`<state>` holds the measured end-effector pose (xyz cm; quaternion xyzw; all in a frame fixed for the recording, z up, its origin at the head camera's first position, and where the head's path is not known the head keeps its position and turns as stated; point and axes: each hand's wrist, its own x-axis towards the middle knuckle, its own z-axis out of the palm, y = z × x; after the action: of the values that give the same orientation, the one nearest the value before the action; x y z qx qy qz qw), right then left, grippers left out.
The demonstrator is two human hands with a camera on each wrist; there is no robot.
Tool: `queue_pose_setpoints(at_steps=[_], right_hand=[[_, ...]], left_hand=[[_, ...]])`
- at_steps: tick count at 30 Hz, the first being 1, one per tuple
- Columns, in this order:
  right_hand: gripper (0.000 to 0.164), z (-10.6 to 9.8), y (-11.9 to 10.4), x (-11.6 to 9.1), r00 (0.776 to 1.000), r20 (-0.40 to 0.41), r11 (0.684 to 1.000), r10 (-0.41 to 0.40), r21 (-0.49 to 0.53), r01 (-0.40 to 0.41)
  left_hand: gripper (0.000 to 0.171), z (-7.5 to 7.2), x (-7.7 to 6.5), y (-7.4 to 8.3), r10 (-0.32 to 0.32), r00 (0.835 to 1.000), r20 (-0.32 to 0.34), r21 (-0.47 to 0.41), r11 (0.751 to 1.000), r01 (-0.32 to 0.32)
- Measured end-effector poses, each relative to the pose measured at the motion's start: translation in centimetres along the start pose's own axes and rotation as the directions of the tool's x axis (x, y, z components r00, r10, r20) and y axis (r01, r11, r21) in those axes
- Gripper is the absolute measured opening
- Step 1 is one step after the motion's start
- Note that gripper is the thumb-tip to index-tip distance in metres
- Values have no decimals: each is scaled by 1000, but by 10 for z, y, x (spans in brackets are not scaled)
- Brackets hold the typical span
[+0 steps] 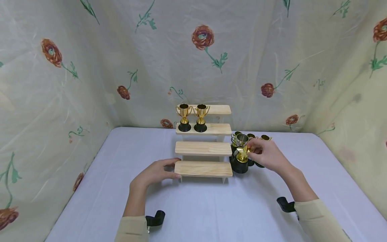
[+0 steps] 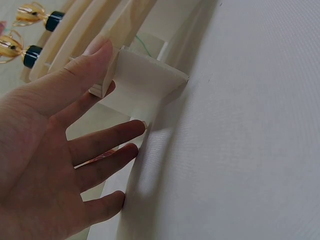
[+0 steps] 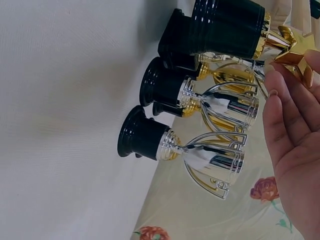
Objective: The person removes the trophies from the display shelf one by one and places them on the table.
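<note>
A four-step pale wooden display stand [image 1: 203, 168] is on the table. My left hand [image 1: 154, 173] pinches the left end of its lowest step between thumb and index finger; the left wrist view shows the other fingers [image 2: 107, 142] spread out straight. To the right of the stand, my right hand [image 1: 269, 154] pinches the gold star of a star trophy [image 3: 300, 52] with a black base. Two gold trophy cups [image 1: 184, 117] stand side by side on the second step from the top. Silver trophy cups [image 3: 215, 157] and gold ones are grouped around the star trophy, partly hidden.
A white cloth covers the table [image 1: 187, 208]. Flower-printed curtains [image 1: 235, 50] hang behind it and at both sides. Black wrist mounts [image 1: 155, 218] stick out from both sleeves.
</note>
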<state>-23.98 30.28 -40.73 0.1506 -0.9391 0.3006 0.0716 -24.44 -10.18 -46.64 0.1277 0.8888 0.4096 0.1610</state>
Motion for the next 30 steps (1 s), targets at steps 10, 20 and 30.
queue_pose_setpoints(at_steps=[10,20,30], right_hand=[[14,0,0,-3,1000,7,1000,-1,10,1],[13,6,5,-7,999,42,1000,2,8,-3],[12,10,8,-8,998,60,1000,-7,8,7]], left_hand=[[67,1,1,-2,1,1000,1,5,1000,-1],[67,1,2,-3,7,1000,2,12,1000,-7],[66,1,1,-3,12,1000,2,6,1000,-12]])
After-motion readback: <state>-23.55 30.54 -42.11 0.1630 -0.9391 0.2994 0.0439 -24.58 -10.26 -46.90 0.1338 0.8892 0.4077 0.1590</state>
